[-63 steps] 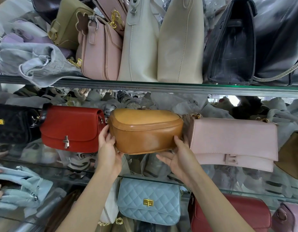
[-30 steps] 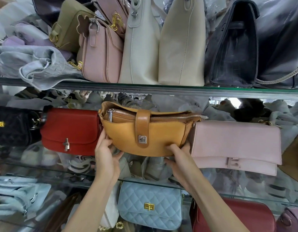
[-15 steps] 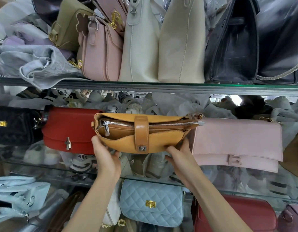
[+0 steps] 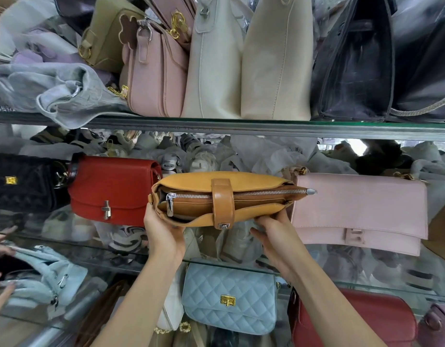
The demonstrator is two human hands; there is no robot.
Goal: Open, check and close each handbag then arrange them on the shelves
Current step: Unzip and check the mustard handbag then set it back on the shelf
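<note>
Left hand (image 4: 164, 234) grips the mustard handbag (image 4: 226, 200) at its left end, fingers curled under. Bag sits tipped top-up between red bag (image 4: 111, 189) and pink clutch (image 4: 359, 209), mid shelf level. Zipper (image 4: 239, 194) closed, strap (image 4: 222, 201) latched. Looks light, soft-sided, will sag; hold both ends. Right hand (image 4: 274, 234) grips the right end underneath.

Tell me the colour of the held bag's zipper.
Silver, on the mustard bag; zipper shows in the head view.
</note>
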